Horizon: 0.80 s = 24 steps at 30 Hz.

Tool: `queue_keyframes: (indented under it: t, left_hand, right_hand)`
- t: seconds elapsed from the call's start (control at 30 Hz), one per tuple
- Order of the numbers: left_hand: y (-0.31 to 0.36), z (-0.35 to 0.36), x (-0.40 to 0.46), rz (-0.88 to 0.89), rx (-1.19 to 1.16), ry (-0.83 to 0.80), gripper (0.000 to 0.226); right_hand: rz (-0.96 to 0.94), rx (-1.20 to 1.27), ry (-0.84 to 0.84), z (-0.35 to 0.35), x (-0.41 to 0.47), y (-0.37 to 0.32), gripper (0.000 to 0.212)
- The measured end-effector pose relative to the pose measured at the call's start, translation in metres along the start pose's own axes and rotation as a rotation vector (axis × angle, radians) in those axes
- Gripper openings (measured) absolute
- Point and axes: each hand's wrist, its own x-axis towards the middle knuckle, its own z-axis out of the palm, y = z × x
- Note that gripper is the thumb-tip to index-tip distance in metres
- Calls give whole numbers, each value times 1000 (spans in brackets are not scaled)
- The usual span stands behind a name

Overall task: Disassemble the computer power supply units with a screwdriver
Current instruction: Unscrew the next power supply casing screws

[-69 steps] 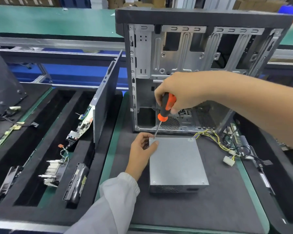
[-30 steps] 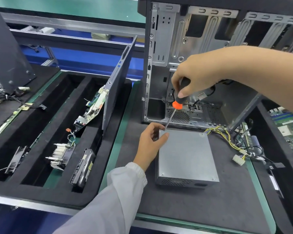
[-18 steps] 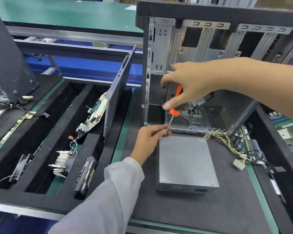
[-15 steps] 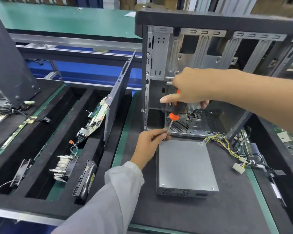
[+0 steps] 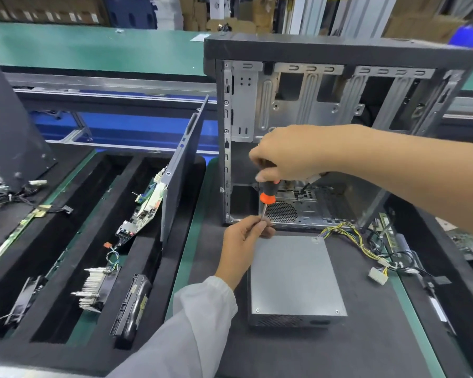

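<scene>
One open, gutted case (image 5: pixel 339 110) stands upright on a black-matted counter (image 5: pixel 325 350) with green edging. Just in front of it lies one grey power supply (image 5: pixel 295 276), flat, its yellow-and-black wires (image 5: pixel 358 241) trailing right. Two hands work at its far left corner: the right hand (image 5: pixel 292 156) grips one orange-and-black screwdriver (image 5: pixel 266 193) pointing down, and the left hand (image 5: pixel 241 246) pinches its shaft near the tip. Left, black foam trays (image 5: pixel 66 268) hold parts. Cardboard boxes (image 5: pixel 421 20) line the background.
</scene>
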Motion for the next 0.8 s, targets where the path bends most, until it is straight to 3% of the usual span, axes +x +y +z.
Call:
queue_keyframes:
  t: [0.07,0.2,0.33,0.43,0.53,0.6,0.63,0.7,0.8]
  left_hand:
    - [0,3,0,-12,-6,5,22]
    - [0,11,-1,-31,-8,27,27]
    - [-2,17,-6,14,18,73,28]
    - [-2,18,-7,23,26,82,27]
    - [0,19,-7,-1,15,103,25]
    - [1,18,-8,-2,30,107,23]
    - [1,18,-8,0,37,106,23]
    - [2,18,-8,-2,36,106,22]
    - [1,18,-8,-8,37,112,23]
  right_hand:
    - [-69,81,-71,-5,-4,3,14]
    - [-67,144,-93,-7,-9,4,39]
    - [251,222,-50,-5,-14,2,83]
    - [274,128,-40,4,-7,0,72]
    - [108,17,-6,2,-8,4,48]
    - [-15,68,-84,-4,-10,7,21]
    - [-56,103,-134,-8,-10,8,19]
    - [-60,181,-212,-13,-11,7,32]
    - [133,273,-186,-15,-13,1,63]
